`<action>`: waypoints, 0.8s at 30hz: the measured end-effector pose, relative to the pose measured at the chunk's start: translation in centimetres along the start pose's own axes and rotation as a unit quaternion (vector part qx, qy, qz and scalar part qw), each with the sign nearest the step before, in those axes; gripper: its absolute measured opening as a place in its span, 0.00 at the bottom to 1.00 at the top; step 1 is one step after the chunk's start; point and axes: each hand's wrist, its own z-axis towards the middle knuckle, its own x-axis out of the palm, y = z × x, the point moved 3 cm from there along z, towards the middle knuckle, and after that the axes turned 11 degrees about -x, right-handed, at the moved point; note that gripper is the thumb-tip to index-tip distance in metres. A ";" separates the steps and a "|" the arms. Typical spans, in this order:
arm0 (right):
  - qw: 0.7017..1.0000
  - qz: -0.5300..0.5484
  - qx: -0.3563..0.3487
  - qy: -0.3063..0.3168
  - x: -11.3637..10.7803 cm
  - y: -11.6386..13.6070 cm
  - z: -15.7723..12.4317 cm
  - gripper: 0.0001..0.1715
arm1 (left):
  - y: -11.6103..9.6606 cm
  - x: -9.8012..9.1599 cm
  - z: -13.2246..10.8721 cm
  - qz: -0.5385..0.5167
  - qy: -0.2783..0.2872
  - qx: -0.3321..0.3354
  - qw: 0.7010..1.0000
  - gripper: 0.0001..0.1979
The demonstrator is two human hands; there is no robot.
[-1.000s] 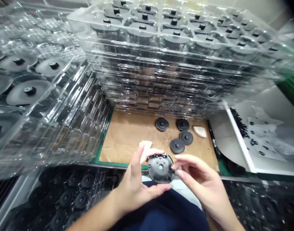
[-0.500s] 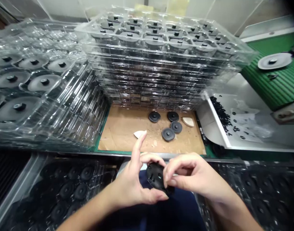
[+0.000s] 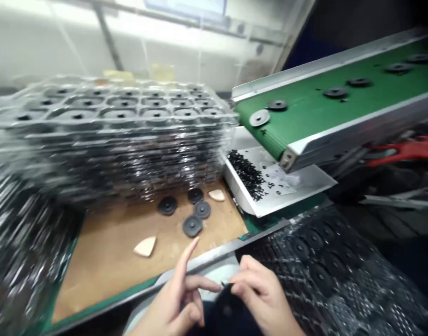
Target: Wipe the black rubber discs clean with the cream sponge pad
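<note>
My left hand point(image 3: 184, 298) is at the bottom centre, its index finger stretched up and its middle finger reaching to the edge of a dark round part point(image 3: 228, 305). No object shows between its thumb and fingers. My right hand point(image 3: 263, 296) pinches the upper edge of that part, which blends into the dark clothing behind. Several dark round discs, among them a grey one point(image 3: 192, 226), lie on the brown sheet point(image 3: 112, 252). Two pale wedge-shaped pieces point(image 3: 145, 246) rest there too, one near my left hand and one farther back.
Stacked clear trays point(image 3: 147, 154) with discs stand behind the sheet. A white bin point(image 3: 287, 196) of small black pieces sits to the right. Above it runs a green conveyor point(image 3: 312, 112) carrying discs. More trays point(image 3: 326, 266) of dark discs lie at lower right.
The view has swung right, showing more of the conveyor. My left thumb has come off the black disc and curled in; my right hand still grips the disc, now lower in view.
</note>
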 end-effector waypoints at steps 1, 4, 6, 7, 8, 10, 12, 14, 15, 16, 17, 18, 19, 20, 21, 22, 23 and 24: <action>0.998 -0.015 0.046 -0.039 -1.1 -1.2 -0.7 0.34 | -1.1 -0.1 1.8 0.024 0.034 -0.004 0.999 0.39; 0.977 -0.066 0.157 -0.130 -5.1 -4.6 -3.7 0.34 | -6.5 -0.6 9.5 0.120 -0.003 0.045 0.992 0.33; 0.961 -0.101 0.194 -0.166 -7.6 -6.3 -6.5 0.33 | -11.1 -0.2 15.8 0.154 -0.043 0.122 0.980 0.33; 0.952 -0.120 0.215 -0.184 -8.8 -6.9 -8.0 0.33 | -13.4 0.2 18.9 0.191 -0.069 0.176 0.963 0.37; 0.939 -0.141 0.239 -0.202 -9.9 -7.5 -9.5 0.32 | -15.5 0.8 21.8 0.226 -0.104 0.219 0.943 0.39; 0.907 -0.191 0.288 -0.242 -12.1 -8.5 -12.5 0.32 | -19.1 1.8 26.9 0.247 -0.171 0.277 0.913 0.41; 0.861 -0.249 0.340 -0.284 -14.5 -9.3 -15.3 0.33 | -21.7 2.5 30.8 0.238 -0.242 0.283 0.897 0.42; 0.809 -0.309 0.385 -0.319 -17.2 -10.1 -17.6 0.35 | -23.3 2.9 33.4 0.219 -0.270 0.264 0.900 0.44; 0.786 -0.336 0.403 -0.328 -18.5 -10.6 -18.6 0.37 | -23.8 3.0 34.4 0.211 -0.270 0.252 0.905 0.44; 0.767 -0.358 0.417 -0.331 -19.7 -11.0 -19.4 0.38 | -24.0 3.2 35.1 0.206 -0.264 0.242 0.911 0.43; 0.756 -0.374 0.427 -0.327 -20.7 -11.5 -20.1 0.40 | -24.1 3.3 35.7 0.203 -0.260 0.234 0.915 0.42; 0.751 -0.383 0.434 -0.317 -21.5 -11.9 -20.5 0.41 | -24.1 3.3 36.1 0.200 -0.262 0.226 0.917 0.40; 0.753 -0.387 0.437 -0.304 -21.9 -12.4 -20.9 0.41 | -24.0 3.3 36.4 0.196 -0.267 0.220 0.917 0.38; 0.759 -0.386 0.438 -0.289 -22.1 -12.8 -21.0 0.41 | -23.8 3.2 36.4 0.191 -0.277 0.218 0.916 0.36; 0.768 -0.380 0.437 -0.273 -22.1 -13.1 -21.1 0.41 | -23.7 3.1 36.4 0.183 -0.289 0.219 0.914 0.34; 0.781 -0.371 0.433 -0.256 -21.8 -13.4 -21.0 0.40 | -23.5 3.1 36.2 0.175 -0.300 0.222 0.911 0.32; 0.794 -0.360 0.427 -0.240 -21.3 -13.5 -20.9 0.39 | -23.4 3.0 35.8 0.167 -0.310 0.232 0.907 0.30; 0.807 -0.348 0.422 -0.224 -20.8 -13.7 -20.7 0.38 | -23.2 3.1 35.1 0.162 -0.318 0.251 0.900 0.29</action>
